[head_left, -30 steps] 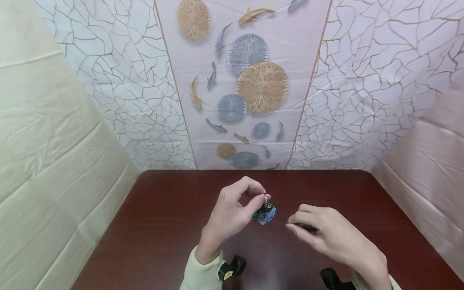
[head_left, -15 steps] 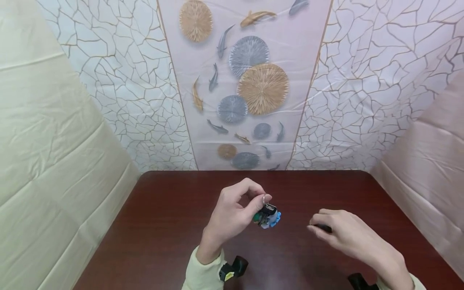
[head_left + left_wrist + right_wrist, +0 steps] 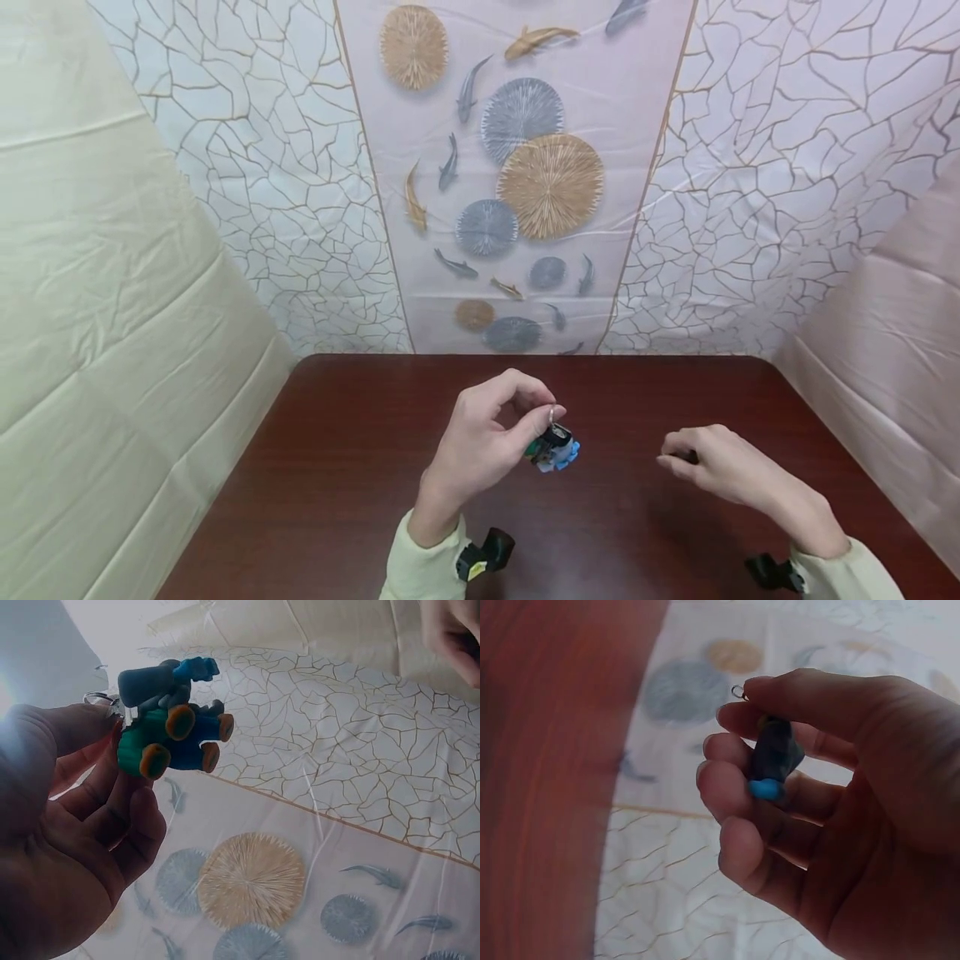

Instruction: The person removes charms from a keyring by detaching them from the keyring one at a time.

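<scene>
Far left, a cream cloth [image 3: 112,292] slopes down beside the dark red table [image 3: 352,483]. Next comes the left hand [image 3: 476,437], over the table, thumb and forefinger pinching a small metal ring [image 3: 552,414]! And just below that ring, here's the cluster of charms [image 3: 555,452]: green, blue and grey, with orange-ended feet showing in the left wrist view. Across a gap, well apart, the right hand [image 3: 726,462] has its thumb and curled fingers gripping a dark charm [image 3: 773,754] with a bright blue end, a tiny metal loop [image 3: 738,691] poking out past the thumb tip.
</scene>
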`<move>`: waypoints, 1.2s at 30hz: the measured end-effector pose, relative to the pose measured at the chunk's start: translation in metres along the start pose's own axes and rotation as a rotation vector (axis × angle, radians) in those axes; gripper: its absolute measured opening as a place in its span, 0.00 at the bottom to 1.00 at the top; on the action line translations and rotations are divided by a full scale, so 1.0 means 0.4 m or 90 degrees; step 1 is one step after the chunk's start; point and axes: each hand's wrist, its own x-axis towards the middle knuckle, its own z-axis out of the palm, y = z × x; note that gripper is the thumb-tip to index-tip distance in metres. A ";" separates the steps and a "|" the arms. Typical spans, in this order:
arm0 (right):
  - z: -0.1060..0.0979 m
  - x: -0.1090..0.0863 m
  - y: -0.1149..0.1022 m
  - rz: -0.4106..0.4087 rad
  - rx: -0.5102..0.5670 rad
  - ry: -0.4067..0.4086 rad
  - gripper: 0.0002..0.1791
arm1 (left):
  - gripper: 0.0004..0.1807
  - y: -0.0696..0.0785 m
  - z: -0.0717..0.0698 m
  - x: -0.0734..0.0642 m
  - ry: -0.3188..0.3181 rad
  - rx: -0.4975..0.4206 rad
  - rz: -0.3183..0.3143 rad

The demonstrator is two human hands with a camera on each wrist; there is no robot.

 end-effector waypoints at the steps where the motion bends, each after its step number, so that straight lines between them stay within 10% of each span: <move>1: 0.005 0.000 0.010 0.005 0.005 -0.004 0.11 | 0.05 0.000 0.000 0.000 0.000 0.003 0.004; 36: 0.128 -0.033 0.193 0.115 0.075 -0.101 0.06 | 0.06 0.003 -0.005 0.000 -0.010 0.007 0.036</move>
